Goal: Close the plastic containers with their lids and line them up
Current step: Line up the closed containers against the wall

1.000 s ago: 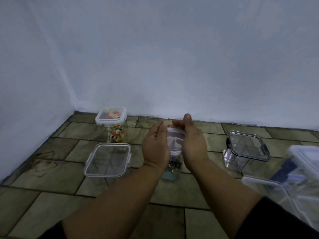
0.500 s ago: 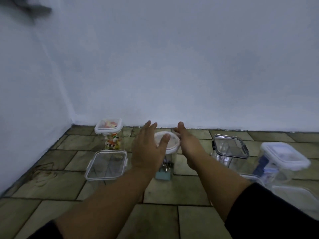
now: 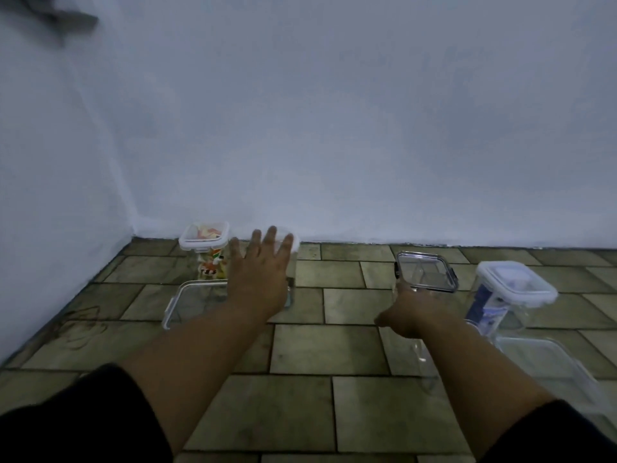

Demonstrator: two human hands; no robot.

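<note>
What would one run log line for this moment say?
left hand open over round white lid | right hand at dark-clipped container, grip unclear

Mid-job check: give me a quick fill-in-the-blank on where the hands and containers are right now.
1. The left hand lies flat, fingers spread, on the round white ____.
2. The container with colourful contents stands to the left hand's ____.
3. The right hand reaches toward the clear lid whose rim is ____.
4. Everything stands on a ____ floor.
Missing words: lid; left; dark; tiled.
</note>
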